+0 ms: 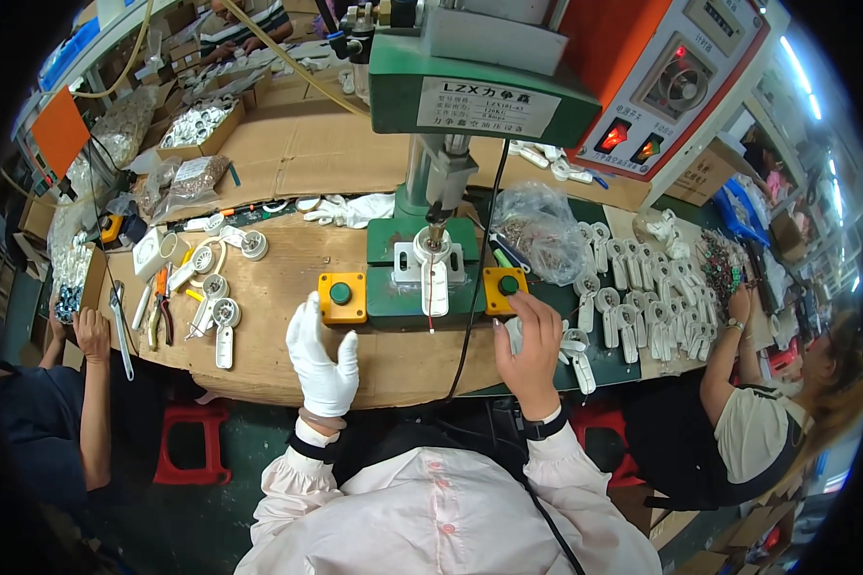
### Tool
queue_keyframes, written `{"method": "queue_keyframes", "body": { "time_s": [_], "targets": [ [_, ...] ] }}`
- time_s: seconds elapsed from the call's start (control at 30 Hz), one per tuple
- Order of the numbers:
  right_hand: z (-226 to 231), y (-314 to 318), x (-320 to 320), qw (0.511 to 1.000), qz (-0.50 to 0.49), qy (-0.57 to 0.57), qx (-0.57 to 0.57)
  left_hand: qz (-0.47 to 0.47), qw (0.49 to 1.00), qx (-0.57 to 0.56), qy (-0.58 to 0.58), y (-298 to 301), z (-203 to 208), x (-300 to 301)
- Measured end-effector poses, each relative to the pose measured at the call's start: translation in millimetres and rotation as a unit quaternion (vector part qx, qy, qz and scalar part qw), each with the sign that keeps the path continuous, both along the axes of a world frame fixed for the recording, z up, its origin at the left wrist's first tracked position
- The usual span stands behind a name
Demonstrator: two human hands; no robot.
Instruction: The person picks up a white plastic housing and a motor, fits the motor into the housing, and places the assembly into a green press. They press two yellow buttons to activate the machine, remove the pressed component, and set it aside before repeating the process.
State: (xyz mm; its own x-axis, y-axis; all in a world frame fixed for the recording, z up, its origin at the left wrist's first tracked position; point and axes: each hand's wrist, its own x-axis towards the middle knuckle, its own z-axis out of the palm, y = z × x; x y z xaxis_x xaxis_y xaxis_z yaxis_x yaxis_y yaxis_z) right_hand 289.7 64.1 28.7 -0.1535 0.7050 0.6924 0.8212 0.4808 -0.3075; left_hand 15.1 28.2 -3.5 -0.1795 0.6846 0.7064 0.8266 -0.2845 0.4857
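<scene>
A white handheld-fan housing (434, 287) with a round head and a straight handle lies on the green base (384, 254) of a bench press. The press's metal ram (438, 230) comes down onto its round head, and a thin red wire hangs from the handle end. My left hand (321, 362), in a white glove, is beside the left yellow button box (342, 298), thumb apart from the fingers, holding nothing. Bare and empty, my right hand (531, 350) is just below the right yellow button box (505, 290), with its fingers stretched out near the green button.
Several white fan housings (633, 264) stand in rows at right. Pliers (166, 311), a wrench (122, 331) and loose fan parts (225, 311) lie at left. A black cable (479, 287) crosses right of the press. Co-workers sit on both sides; another person is at the far left.
</scene>
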Motion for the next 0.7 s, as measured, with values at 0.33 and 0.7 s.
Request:
{"method": "queue_keyframes", "body": {
  "time_s": [0.33, 0.7],
  "targets": [
    [-3.2, 1.0, -14.7, 0.998, 0.039, 0.044, 0.026, 0.018, 0.990, -0.026, -0.134, 1.2, -16.4, -9.3],
    [-6.1, -2.6, -13.0, 0.998, 0.039, 0.042, 0.016, 0.016, 0.991, -0.026, -0.133, -0.1, -18.7, -10.0]
  ]
}}
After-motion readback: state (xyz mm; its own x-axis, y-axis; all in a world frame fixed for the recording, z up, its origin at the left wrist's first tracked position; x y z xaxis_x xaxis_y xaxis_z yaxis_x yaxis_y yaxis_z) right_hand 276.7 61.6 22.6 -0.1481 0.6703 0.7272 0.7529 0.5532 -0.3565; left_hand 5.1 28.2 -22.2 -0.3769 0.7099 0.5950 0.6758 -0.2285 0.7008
